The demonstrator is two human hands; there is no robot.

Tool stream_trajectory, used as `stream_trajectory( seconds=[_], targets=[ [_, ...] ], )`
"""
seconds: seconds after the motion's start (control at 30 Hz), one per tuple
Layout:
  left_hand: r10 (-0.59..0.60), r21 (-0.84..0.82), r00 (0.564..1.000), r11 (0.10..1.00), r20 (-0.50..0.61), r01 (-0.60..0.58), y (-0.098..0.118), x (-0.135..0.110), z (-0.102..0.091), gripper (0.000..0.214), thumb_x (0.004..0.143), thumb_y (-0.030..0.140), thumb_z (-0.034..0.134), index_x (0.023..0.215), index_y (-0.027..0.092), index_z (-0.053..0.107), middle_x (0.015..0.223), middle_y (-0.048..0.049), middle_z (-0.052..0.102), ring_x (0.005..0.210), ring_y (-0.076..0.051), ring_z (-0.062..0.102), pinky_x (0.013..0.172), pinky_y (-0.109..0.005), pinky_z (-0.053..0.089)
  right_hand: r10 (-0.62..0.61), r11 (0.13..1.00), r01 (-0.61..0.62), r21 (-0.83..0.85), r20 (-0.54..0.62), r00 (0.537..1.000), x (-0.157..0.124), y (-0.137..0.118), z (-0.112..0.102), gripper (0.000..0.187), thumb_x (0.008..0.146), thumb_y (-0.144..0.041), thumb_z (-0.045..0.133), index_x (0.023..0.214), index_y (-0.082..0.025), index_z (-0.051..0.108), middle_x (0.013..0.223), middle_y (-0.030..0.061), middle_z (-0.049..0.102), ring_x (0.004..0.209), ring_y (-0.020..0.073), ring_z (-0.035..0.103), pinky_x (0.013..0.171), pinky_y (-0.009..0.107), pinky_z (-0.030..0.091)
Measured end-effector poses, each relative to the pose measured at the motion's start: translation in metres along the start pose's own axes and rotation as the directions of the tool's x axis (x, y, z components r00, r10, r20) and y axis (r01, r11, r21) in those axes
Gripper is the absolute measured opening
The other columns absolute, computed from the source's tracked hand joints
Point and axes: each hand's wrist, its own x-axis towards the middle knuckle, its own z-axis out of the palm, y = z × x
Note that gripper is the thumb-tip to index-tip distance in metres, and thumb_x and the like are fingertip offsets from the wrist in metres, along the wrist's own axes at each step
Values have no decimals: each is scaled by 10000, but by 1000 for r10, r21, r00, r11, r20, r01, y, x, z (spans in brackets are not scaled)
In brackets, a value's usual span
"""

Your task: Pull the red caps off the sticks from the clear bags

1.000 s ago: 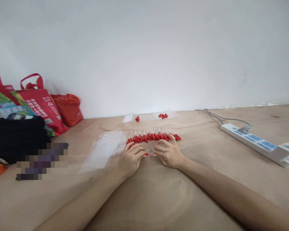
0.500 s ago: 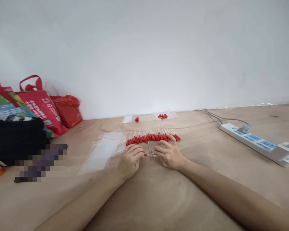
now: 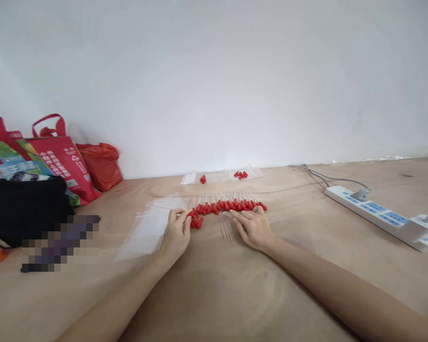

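Observation:
A row of thin clear droppers with red rubber caps (image 3: 228,205) lies on the wooden surface in front of me. My left hand (image 3: 176,233) is at the row's left end, its fingers pinched on a red-capped dropper (image 3: 196,221), and it rests partly on clear zip bags (image 3: 150,228). My right hand (image 3: 252,228) lies flat and open just below the row's right half. Its fingertips are beside a small bunch of bare clear tubes (image 3: 226,227).
Two more clear bags holding red caps (image 3: 204,178) (image 3: 240,175) lie near the wall. A white power strip (image 3: 381,213) with its cable sits at the right. Red shopping bags (image 3: 62,159) and a black bundle (image 3: 24,206) stand at the left.
Earlier both hands held one red-capped dropper between them below the row. My left hand has moved left and up to the row's end with it; my right hand has let go and flattened.

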Motion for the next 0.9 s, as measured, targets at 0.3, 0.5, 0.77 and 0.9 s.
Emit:
stream_trajectory(
  seconds=[0.3,0.5,0.77,0.9],
  targets=[
    [-330,96,909,944,253,316,-22,11,-15,286,715,264,475,982,165,503,687,8,569,568,-133,557,582,-255,456,158,987,-159,30,43,987,5,-9,6,159,756,-158,415,780,-183,570,639,-7,633,608,119,536,656,294,199],
    [-337,116,886,941,319,317,-12,11,-17,271,718,397,486,885,189,534,666,10,609,599,-145,578,578,-247,436,175,983,-172,-66,36,984,2,-12,6,155,717,-138,443,744,-187,587,668,2,636,611,121,526,654,307,187],
    [-313,201,913,943,261,266,-16,21,-17,284,751,418,432,795,186,589,783,-42,643,771,-198,575,678,-290,433,120,993,-116,-37,136,983,4,-17,0,214,816,-317,437,782,-194,609,721,21,628,678,134,539,679,314,201],
    [-292,258,915,940,279,221,-10,37,-7,313,726,479,463,772,196,590,820,-46,623,825,-210,558,715,-299,425,121,992,-127,27,155,981,4,-18,-5,322,807,-462,437,877,-197,606,760,25,634,714,148,547,690,315,217]
  ],
)
